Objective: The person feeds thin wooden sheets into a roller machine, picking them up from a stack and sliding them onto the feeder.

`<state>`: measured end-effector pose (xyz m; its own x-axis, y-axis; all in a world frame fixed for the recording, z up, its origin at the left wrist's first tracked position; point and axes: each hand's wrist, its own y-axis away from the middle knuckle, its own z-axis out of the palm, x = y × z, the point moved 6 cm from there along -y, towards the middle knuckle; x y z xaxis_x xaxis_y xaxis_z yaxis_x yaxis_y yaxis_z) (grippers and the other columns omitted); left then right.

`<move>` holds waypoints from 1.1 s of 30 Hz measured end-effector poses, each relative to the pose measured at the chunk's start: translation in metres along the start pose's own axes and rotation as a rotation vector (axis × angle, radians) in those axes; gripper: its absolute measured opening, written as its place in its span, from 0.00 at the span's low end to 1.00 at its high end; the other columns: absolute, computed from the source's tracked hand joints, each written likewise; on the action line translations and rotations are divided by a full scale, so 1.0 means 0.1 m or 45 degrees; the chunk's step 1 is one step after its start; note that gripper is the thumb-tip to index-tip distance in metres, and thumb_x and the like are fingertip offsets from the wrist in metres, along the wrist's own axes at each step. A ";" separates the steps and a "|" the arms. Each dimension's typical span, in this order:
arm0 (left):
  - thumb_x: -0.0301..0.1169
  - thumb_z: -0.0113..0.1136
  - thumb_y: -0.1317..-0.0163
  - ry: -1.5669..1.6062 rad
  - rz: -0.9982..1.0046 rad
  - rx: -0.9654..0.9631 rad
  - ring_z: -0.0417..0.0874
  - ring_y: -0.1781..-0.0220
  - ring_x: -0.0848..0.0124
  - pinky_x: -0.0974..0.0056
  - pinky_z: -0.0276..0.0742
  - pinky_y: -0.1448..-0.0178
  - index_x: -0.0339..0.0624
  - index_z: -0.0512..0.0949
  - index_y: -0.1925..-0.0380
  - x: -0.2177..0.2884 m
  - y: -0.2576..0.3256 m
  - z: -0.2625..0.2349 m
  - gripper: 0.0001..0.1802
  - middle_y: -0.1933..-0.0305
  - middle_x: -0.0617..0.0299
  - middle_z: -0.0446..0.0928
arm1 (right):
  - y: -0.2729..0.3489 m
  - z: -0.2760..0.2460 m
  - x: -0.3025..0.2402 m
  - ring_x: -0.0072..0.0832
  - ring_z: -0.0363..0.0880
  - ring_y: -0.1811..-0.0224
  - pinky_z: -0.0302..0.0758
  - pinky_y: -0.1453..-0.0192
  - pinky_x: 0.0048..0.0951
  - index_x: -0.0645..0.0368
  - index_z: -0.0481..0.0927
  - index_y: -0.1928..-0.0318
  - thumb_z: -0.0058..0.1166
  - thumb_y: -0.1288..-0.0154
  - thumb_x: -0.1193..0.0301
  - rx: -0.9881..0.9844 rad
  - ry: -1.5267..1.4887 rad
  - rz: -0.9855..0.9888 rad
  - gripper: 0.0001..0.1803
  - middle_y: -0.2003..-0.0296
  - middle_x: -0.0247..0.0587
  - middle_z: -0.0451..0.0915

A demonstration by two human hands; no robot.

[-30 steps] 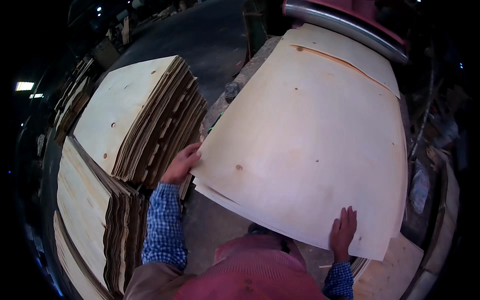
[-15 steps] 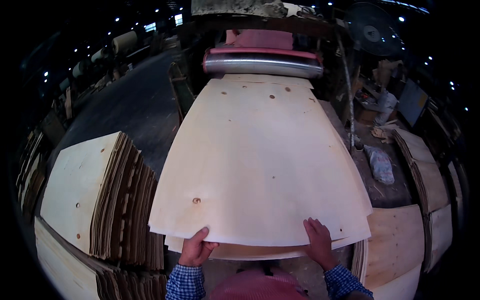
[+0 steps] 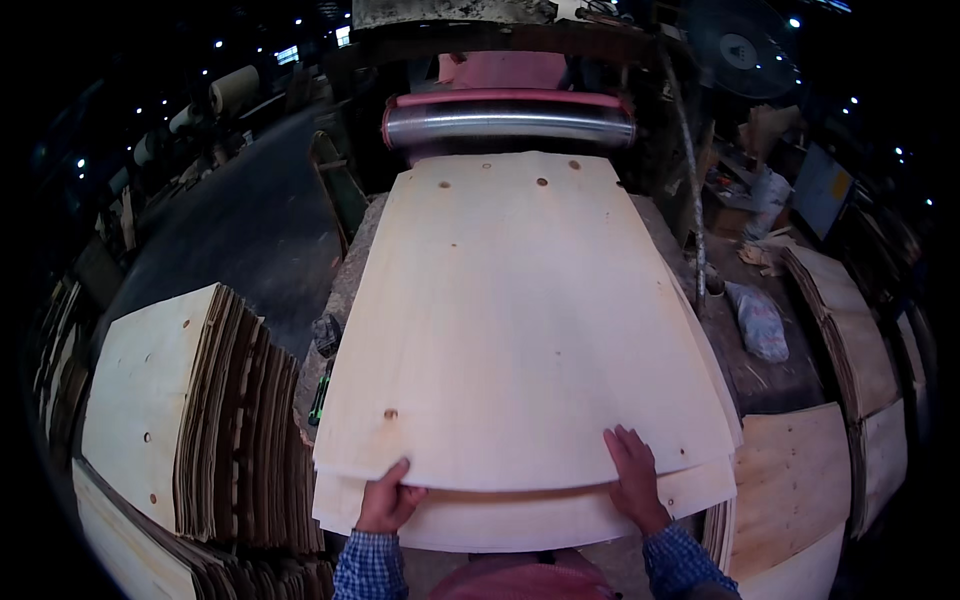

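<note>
A wide, pale wood veneer sheet (image 3: 520,330) with a few dark knots lies in front of me, its far end just short of a shiny metal roller (image 3: 510,123). At its near edge, my left hand (image 3: 388,498) pinches the left part, thumb on top and the other fingers curled by the rim. My right hand (image 3: 637,480) grips the right part, its fingers lying over the top and the thumb side at the edge. Beneath, another veneer sheet (image 3: 520,522) sticks out toward me, below both hands.
Stacked veneer sheets (image 3: 150,400) stand on the left, more veneer (image 3: 790,470) on the right. A pink-red cover (image 3: 510,98) runs above the roller. Beyond a slanting pole (image 3: 685,170), a white bag (image 3: 760,322) lies on the floor. A dark fan (image 3: 738,52) stands at the far right.
The strip of veneer by the roller has gone from sight. More of the lower sheet shows at the near edge. Both hands keep hold of the top sheet; the view has shifted slightly.
</note>
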<state>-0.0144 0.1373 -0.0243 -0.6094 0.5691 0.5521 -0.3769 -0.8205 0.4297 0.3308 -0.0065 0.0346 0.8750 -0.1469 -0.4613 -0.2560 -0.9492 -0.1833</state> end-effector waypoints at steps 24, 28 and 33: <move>0.38 0.55 0.42 -1.819 0.392 1.049 0.82 0.73 0.64 0.61 0.77 0.64 0.37 0.80 0.63 1.33 0.19 -1.32 0.16 0.70 0.53 0.81 | -2.55 1.16 0.66 0.50 0.59 0.33 0.57 0.34 0.56 0.57 0.68 0.39 0.46 0.33 0.63 0.113 0.343 -0.079 0.23 0.37 0.49 0.65; 0.38 0.53 0.37 -1.571 0.384 0.862 0.82 0.67 0.68 0.65 0.77 0.61 0.35 0.78 0.53 1.64 0.59 -0.63 0.19 0.61 0.56 0.81 | -1.30 0.89 0.53 0.51 0.57 0.32 0.55 0.32 0.55 0.58 0.69 0.40 0.45 0.33 0.66 0.040 0.272 -0.111 0.22 0.36 0.51 0.64; 0.41 0.54 0.35 -0.384 0.393 0.299 0.83 0.59 0.66 0.61 0.83 0.55 0.34 0.70 0.46 1.07 1.04 -1.03 0.24 0.55 0.54 0.79 | 0.25 0.70 0.24 0.55 0.56 0.32 0.52 0.33 0.59 0.60 0.70 0.41 0.52 0.40 0.65 -0.065 0.251 -0.115 0.27 0.37 0.53 0.64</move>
<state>-0.1903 0.1071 0.0056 -0.4257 0.3201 0.8464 -0.0223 -0.9388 0.3438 0.3168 -0.0138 -0.0418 0.9582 -0.1078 -0.2652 -0.1563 -0.9731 -0.1695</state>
